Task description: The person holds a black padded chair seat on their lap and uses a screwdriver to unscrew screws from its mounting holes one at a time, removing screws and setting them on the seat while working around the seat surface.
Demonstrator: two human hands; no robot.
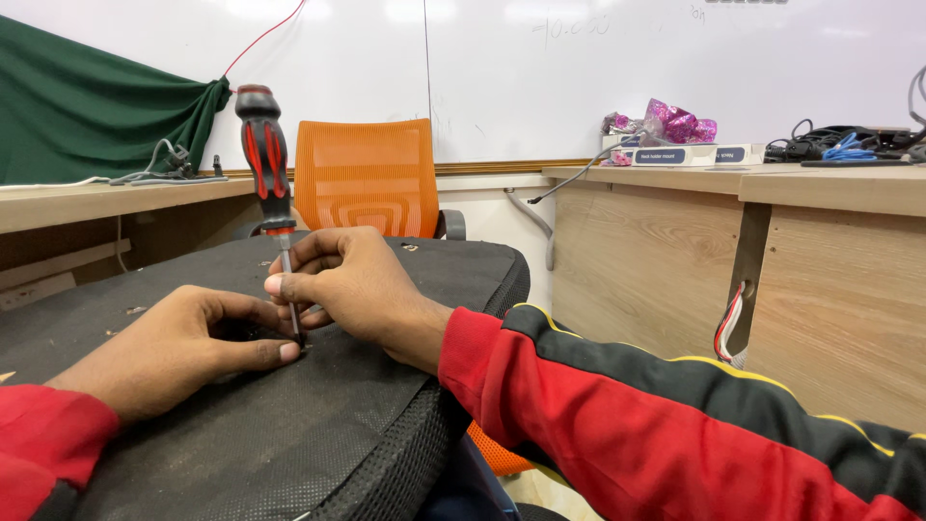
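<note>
Head view, two hands (pixel 183 342) (pixel 347 280), one upright screwdriver (pixel 267 174), one black seat base (pixel 386 405)

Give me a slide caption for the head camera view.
Right hand steadies an upright screwdriver on a black fabric panel; left hand rests beside its tip.

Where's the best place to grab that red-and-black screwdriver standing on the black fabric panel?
Probably the red-and-black screwdriver by its thick ribbed handle, coming from above: it stands nearly upright, the handle is free, and the right hand pinches only the thin metal shaft while the left hand rests at the tip on the black fabric panel.
</note>
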